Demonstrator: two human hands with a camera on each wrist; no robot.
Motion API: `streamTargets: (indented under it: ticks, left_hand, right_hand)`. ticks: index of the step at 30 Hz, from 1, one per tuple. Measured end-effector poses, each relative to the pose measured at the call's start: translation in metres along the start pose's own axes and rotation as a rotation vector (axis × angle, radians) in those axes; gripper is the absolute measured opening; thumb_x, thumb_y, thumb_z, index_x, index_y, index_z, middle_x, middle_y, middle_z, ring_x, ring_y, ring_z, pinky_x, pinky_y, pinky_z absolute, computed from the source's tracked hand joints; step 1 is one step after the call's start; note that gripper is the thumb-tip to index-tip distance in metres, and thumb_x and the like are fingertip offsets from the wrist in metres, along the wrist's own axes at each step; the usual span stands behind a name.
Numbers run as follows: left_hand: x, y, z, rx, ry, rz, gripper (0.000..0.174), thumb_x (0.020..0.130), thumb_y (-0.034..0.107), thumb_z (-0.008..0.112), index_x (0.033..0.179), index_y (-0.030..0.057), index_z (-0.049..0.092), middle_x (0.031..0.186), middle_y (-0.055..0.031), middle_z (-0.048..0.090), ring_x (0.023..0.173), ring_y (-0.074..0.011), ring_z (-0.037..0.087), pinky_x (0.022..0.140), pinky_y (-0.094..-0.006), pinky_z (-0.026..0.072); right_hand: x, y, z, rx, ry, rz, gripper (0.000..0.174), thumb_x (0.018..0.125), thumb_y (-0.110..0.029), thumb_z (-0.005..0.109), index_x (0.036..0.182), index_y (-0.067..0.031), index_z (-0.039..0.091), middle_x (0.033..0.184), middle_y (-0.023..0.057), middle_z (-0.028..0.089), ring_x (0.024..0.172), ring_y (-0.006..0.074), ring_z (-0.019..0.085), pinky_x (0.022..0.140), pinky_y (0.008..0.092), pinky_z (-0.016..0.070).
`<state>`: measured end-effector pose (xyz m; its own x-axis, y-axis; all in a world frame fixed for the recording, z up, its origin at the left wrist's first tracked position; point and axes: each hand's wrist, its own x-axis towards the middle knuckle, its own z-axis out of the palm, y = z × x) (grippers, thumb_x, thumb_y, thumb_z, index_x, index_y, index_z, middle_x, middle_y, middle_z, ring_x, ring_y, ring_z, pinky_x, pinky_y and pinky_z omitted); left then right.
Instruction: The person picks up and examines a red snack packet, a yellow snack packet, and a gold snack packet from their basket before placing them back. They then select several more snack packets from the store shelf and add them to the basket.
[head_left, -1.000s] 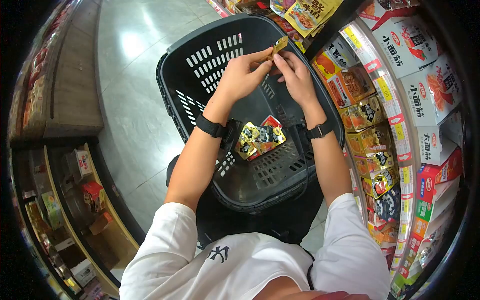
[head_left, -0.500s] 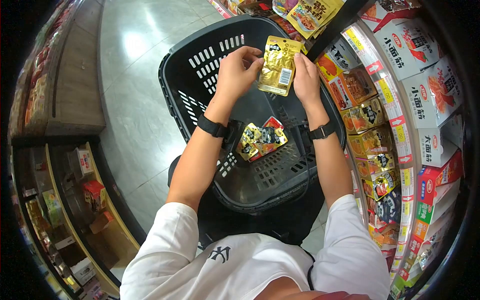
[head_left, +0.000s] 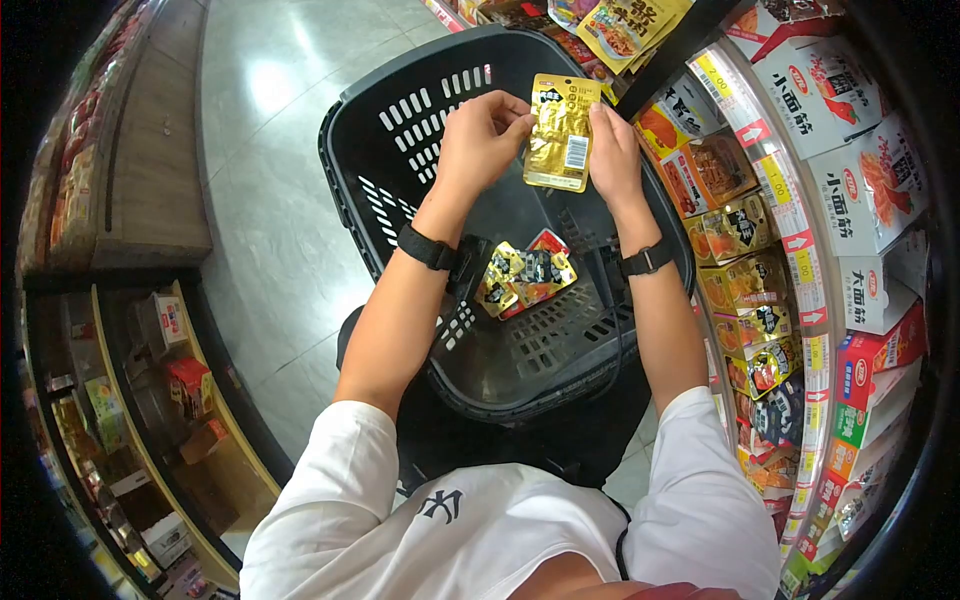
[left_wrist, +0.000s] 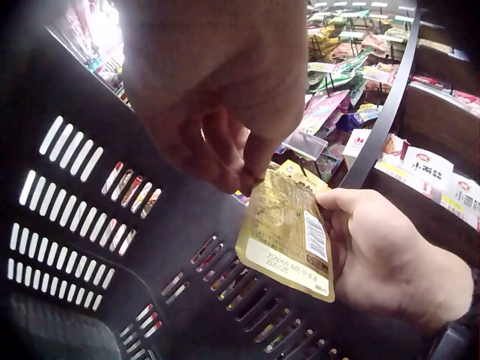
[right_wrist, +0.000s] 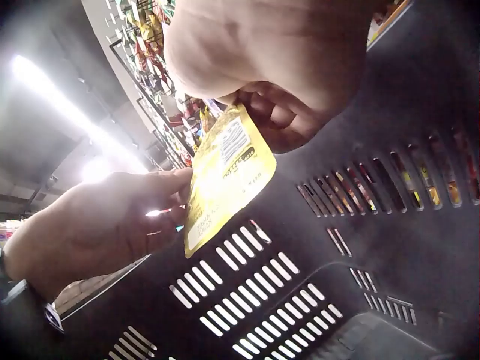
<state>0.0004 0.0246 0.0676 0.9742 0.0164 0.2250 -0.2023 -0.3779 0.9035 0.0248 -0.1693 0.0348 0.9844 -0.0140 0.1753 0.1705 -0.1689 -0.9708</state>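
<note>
A shiny gold snack packet with a barcode hangs upright over the basket, its printed side toward me. My left hand pinches its left edge between thumb and fingertips. On the opposite edge, my right hand grips it, thumb in front and fingers behind. Small printed lines and the barcode show on the packet in the left wrist view. Below, on the floor of the black shopping basket, lies a small pile of gold, dark and red packets.
To the right, a shelf with price tags holds rows of snack packets and white boxes. A dark post stands by the basket's far right corner. Wooden shelves run along the left, beyond the grey tiled floor.
One second ago the packet was seen nearly edge-on between both hands. It has since been turned so its barcode side faces me, and the hands have spread to its two edges.
</note>
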Motion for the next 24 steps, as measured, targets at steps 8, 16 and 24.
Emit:
streamTargets:
  ticks: [8,16,24]
  left_hand:
    - [-0.001,0.005,-0.002,0.045,-0.04,-0.04,0.017,0.091,0.014,0.076,0.099,-0.0006,0.075,0.083,-0.0054,0.075,0.073,-0.0089,0.067,0.071,-0.026,0.0537]
    - [0.001,-0.002,0.001,0.029,-0.009,0.02,0.019,0.088,0.014,0.075,0.095,-0.0032,0.074,0.078,-0.011,0.075,0.066,-0.0166,0.07,0.064,-0.0308,0.0551]
    - [0.001,-0.001,0.004,-0.165,-0.2,0.045,0.02,0.097,0.009,0.069,0.115,-0.0013,0.071,0.095,-0.0058,0.074,0.084,-0.0104,0.069,0.074,-0.0268,0.0578]
  right_hand:
    - [0.0,0.0,0.0,-0.033,0.007,0.018,0.045,0.11,-0.032,0.041,0.101,0.0042,0.066,0.089,0.0173,0.072,0.08,0.0249,0.069,0.075,0.0395,0.0503]
    - [0.0,0.001,-0.001,-0.075,0.015,0.024,0.045,0.109,-0.033,0.042,0.101,0.004,0.066,0.09,0.0183,0.072,0.083,0.0278,0.07,0.077,0.0404,0.0505]
    - [-0.005,0.004,0.007,-0.033,-0.09,0.007,0.059,0.109,-0.052,0.043,0.135,-0.0021,0.057,0.124,0.0163,0.066,0.111,0.0226,0.065,0.094,0.0372,0.0515]
